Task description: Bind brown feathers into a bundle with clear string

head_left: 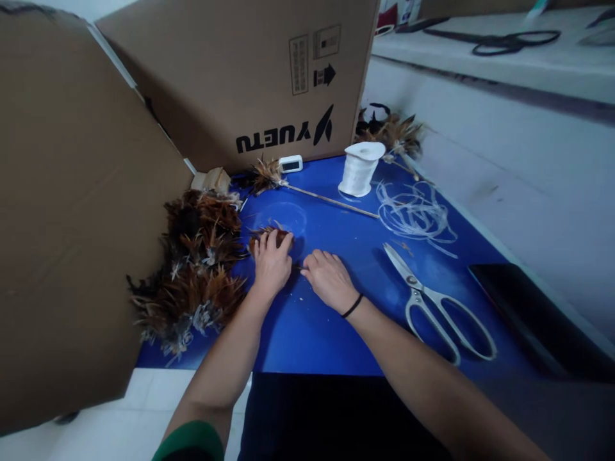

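My left hand (273, 262) is closed on a small bunch of brown feathers (259, 238) over the blue table (327, 339). Just to its right, my right hand (327, 275), with a black band at the wrist, pinches the end of a thin stick (298, 267) that extends from near the bunch. Piles of brown and black feathers (202, 294) lie left of my hands. Behind them, a feather tuft (266, 176) is fixed to a long thin stick (331, 201). White-handled scissors (432, 301) rest partly open on the right.
Cardboard panels (216, 77) stand at the left and back. A white spool (361, 169), tangled clear strips (416, 214), a small white display (291, 164), more feathers (398, 134) and a black flat object (538, 314) are on the table. Dark scissors (514, 41) lie on a ledge.
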The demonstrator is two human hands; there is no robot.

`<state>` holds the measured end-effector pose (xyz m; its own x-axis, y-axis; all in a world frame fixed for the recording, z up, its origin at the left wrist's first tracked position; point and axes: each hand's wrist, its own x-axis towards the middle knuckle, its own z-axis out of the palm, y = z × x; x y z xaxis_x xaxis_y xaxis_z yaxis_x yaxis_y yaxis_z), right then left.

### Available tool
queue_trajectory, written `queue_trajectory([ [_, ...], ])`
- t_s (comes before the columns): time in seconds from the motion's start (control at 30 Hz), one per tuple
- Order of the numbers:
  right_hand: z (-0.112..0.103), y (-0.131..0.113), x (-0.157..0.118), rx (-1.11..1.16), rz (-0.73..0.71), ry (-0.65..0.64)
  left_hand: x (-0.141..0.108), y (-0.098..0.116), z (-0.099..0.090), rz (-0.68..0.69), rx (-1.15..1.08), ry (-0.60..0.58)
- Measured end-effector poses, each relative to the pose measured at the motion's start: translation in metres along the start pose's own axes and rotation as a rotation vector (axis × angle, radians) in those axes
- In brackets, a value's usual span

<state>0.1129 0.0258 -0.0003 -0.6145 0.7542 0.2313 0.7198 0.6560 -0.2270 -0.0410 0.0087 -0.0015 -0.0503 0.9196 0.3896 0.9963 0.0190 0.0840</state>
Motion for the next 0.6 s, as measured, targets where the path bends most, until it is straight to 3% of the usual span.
queue_trajectory([
  [0.17, 0.004, -0.002, 0.001, -0.023, -0.025, -0.002, 0.0, -0.003, 0.002, 0.022, 0.034, -0.047],
  [0.3, 0.003, 0.005, 0.002, 0.089, 0.001, 0.005, 0.002, -0.011, 0.0, -0.032, 0.004, -0.025],
  [0.6, -0.003, 0.016, 0.006, 0.422, 0.102, 0.129, 0.01, -0.039, -0.022, -0.091, -0.11, 0.289],
])
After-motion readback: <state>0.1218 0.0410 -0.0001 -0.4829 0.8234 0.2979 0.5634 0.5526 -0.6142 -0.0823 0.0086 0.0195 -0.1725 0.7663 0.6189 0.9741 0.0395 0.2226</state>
